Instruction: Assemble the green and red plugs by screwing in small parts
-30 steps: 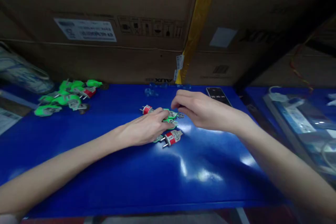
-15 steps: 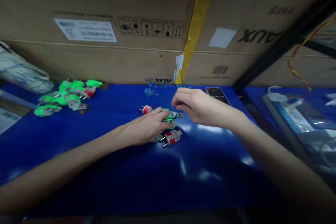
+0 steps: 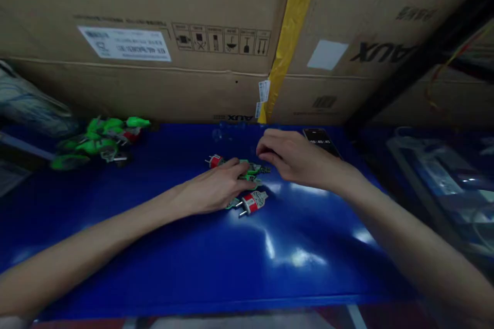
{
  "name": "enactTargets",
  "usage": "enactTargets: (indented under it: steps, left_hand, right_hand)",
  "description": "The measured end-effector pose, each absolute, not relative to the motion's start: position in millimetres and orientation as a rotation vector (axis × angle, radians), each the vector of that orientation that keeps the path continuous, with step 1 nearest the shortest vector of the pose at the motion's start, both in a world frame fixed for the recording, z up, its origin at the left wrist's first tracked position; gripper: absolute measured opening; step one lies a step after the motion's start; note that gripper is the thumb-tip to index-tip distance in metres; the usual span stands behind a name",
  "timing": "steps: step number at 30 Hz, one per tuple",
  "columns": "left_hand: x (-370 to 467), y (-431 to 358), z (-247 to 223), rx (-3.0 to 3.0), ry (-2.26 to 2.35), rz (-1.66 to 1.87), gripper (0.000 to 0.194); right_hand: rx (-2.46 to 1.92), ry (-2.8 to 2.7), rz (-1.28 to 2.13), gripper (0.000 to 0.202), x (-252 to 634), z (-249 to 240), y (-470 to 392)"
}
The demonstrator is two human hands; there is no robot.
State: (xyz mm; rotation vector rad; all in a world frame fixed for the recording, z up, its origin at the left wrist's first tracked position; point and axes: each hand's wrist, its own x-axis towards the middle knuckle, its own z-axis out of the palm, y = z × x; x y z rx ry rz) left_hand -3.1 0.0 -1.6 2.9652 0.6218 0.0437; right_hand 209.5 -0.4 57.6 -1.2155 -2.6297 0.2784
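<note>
My left hand [image 3: 219, 187] rests on a green plug part [image 3: 250, 179] at the middle of the blue table, its fingers bent over it. A red and grey plug [image 3: 252, 202] with two metal pins lies just right of that hand, and another red plug [image 3: 215, 161] is behind its knuckles. Small dark metal pieces [image 3: 265, 169] lie at the right end of the green parts. Above and to the right of them, my right hand [image 3: 281, 154] is raised with thumb and fingers pinched together; what is between them is too small to make out.
A pile of green plug parts [image 3: 98, 139] lies at the back left, near a patterned bag [image 3: 34, 105]. Faint clear blue pieces [image 3: 222, 132] and a phone [image 3: 320, 140] are at the back. Cardboard boxes [image 3: 216, 90] wall off the rear. Plastic-wrapped items [image 3: 443, 169] are at the right.
My right hand has shifted slightly to the right, still pinched. My left hand and the plugs under it look unmoved.
</note>
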Motion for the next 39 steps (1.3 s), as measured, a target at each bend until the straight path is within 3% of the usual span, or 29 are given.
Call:
enactTargets:
  steps: [3,9,18,24,35,39]
  left_hand:
    - [-2,-1,0,2.965,0.631,0.038,0.037]
    - [-2,-1,0,2.941,0.642,-0.010,0.036]
    - [-2,0,0,2.973,0.621,0.014,0.035]
    - [-3,0,1,2.944,0.636,0.012,0.036]
    - [-4,0,-6,2.966,0.629,0.069,0.037]
    - [-3,-2,-2,2.940,0.666,0.051,0.037]
  right_hand:
    - [-1.328,-2.618,0.238,0.014,209,57,-2]
    - [-0.944,-2.670,0.492,0.018,216,60,0]
    - [-1.283,-2.665,0.288,0.015,209,59,-1]
    - [-0.902,-2.655,0.541,0.021,220,60,0]
    - [-1.272,-2.441,0.339,0.014,216,46,0]
    - [-1.011,-2.566,0.465,0.019,221,51,-1]
